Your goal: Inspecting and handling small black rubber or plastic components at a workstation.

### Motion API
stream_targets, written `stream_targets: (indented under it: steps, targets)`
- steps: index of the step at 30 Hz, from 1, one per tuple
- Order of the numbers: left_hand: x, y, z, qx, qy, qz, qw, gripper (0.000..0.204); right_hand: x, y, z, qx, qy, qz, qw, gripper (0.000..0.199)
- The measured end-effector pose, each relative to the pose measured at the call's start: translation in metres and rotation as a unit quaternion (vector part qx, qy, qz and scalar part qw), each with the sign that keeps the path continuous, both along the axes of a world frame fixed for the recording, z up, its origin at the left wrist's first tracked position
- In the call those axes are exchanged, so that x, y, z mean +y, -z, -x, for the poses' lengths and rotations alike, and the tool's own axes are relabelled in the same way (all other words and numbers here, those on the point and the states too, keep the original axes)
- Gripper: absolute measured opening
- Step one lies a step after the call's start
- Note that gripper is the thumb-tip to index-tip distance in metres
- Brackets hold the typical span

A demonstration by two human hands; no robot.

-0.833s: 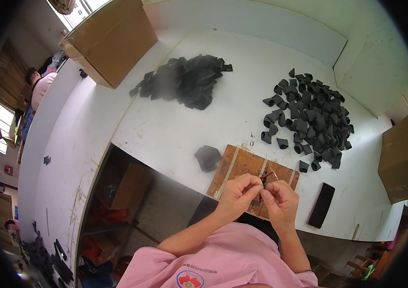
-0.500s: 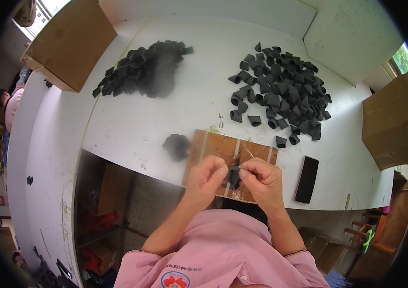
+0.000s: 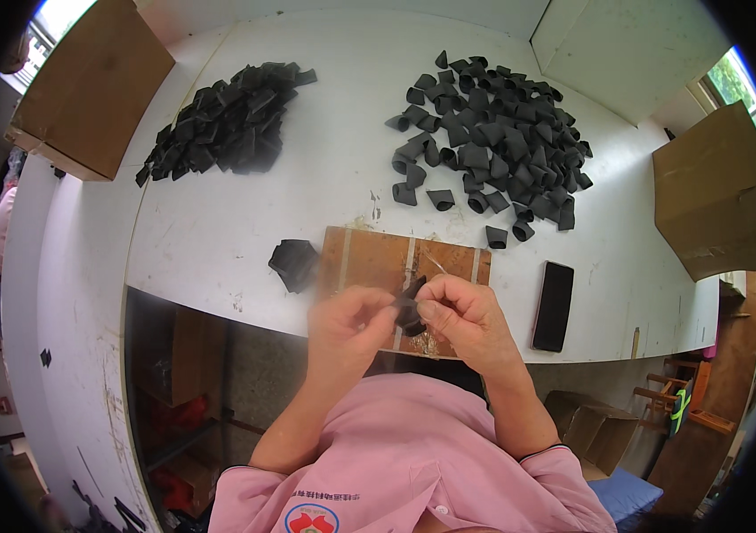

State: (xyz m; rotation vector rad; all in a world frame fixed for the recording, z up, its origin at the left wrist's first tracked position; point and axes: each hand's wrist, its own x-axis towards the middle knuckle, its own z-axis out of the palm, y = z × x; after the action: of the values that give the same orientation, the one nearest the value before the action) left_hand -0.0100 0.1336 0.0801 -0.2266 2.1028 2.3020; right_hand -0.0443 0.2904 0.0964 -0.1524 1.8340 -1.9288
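Between my two hands, over the near part of a brown wooden board (image 3: pixel 364 253), is a small dark grey piece of sheet material (image 3: pixel 411 318), bent over on itself. My left hand (image 3: pixel 348 324) pinches its left side with thumb and forefinger. On the other side, the thumb and fingers of my right hand (image 3: pixel 468 322) close on its edge. A flat dark grey piece (image 3: pixel 294 265) with angled corners lies just left of the board. Farther back are a heap of similar flat pieces (image 3: pixel 244 120) on the left and a pile of rolled, cone-like pieces (image 3: pixel 507 142) on the right.
A black phone (image 3: pixel 554 306) lies right of the board on the white table (image 3: pixel 333 178). Cardboard boxes stand at the far left (image 3: pixel 98 89) and right (image 3: pixel 711 191). The table's front edge runs beside my body. Another person's pink sleeve (image 3: pixel 2 226) shows far left.
The whole view has shifted, so table things appear farther left and higher. The dark piece between my fingers has tilted and now looks folded over; both hands still grip it.
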Motion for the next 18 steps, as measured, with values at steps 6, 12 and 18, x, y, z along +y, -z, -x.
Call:
stream_targets:
  steps: [6,12,18]
  targets:
    - [0.013,-0.012,0.000,0.199,-0.063,0.222,0.953,0.011,-0.013,0.009,-0.011,0.229,0.060,-0.064,0.969,0.017]
    - [0.020,-0.008,-0.001,0.202,-0.132,0.216,0.946,0.011,-0.026,0.005,-0.009,0.415,0.141,-0.209,0.874,0.015]
    - [0.005,-0.024,0.004,-0.081,0.001,-0.420,0.904,0.014,-0.018,0.010,-0.007,0.213,0.169,-0.052,0.961,0.008]
